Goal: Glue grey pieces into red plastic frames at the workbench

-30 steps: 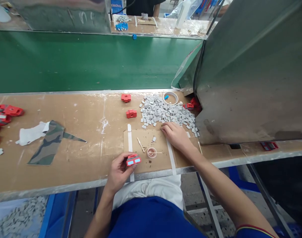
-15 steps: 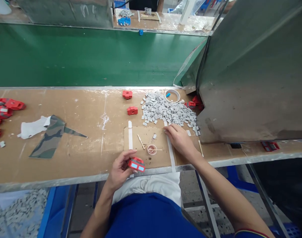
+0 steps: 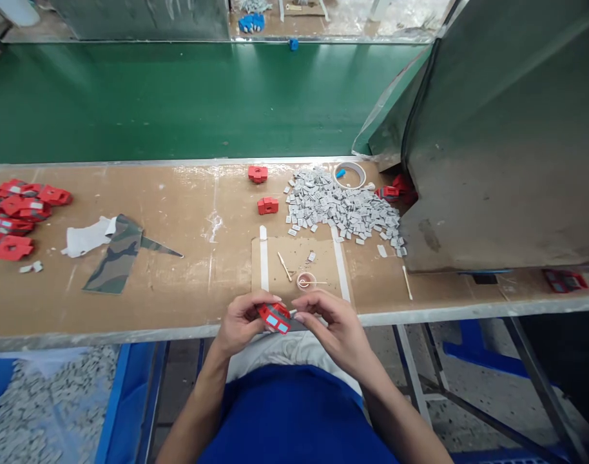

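My left hand is closed around a red toy vehicle part with a grey band and pale blue windows, held just over the table's front edge. At its right end are the fingertips of my right hand, pinched together. Whatever lies between them is too small to make out. Just beyond both hands stands a small round cup with a thin white stick across it. A cotton swab and a single grey tile lie on the taped cardboard sheet.
Many small grey tiles are heaped behind the cardboard, beside a tape roll. Two red parts stand left of the heap. More red parts are piled far left, near a camouflage cloth piece. A metal housing blocks the right.
My right hand has come from the edge of the tile heap back toward me, to the red part in my left hand. The view has shifted slightly.
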A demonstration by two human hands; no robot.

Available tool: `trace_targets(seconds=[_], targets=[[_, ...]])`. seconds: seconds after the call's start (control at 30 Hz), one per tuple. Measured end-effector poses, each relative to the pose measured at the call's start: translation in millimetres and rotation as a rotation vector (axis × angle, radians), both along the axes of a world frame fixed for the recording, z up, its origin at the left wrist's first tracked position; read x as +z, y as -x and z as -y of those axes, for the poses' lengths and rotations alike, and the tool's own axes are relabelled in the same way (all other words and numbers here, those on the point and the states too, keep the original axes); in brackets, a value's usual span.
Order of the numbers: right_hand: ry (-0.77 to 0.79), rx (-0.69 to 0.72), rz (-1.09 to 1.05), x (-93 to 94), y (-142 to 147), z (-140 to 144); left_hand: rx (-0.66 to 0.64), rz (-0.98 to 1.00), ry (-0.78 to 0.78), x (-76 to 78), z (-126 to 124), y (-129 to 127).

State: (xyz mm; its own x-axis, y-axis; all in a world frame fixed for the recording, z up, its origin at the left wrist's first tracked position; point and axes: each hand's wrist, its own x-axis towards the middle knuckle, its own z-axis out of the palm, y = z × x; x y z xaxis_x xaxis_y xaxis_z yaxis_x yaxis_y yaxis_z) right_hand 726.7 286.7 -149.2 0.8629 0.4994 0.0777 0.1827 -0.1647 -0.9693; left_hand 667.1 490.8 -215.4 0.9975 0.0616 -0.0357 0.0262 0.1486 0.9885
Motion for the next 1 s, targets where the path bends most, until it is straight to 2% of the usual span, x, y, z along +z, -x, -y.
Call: trace_targets(seconds=[0.13,0.3,0.53,0.8,1.0], targets=[[0.019,0.048,-0.009,-7.1,-3,-3,-0.031,-0.020,0.027,1.8,1,1],[0.044,0.050,0.077,-9.2,-1,-3,-0.087,-0.100,0.042,2.7,3,3],[0.098,0.132,0.049,-0.2,-5,0,-0.066,-0.045,-0.010,3.5,2,0],[0.250,0.011,0.207,-0.9,10,-9,-0.027,0.028,-0.147,5.4,3,0],[0.213,-0.006,0.200,-10.1,22,-7,-0.041,0.147,-0.316,6.2,2,-1]])
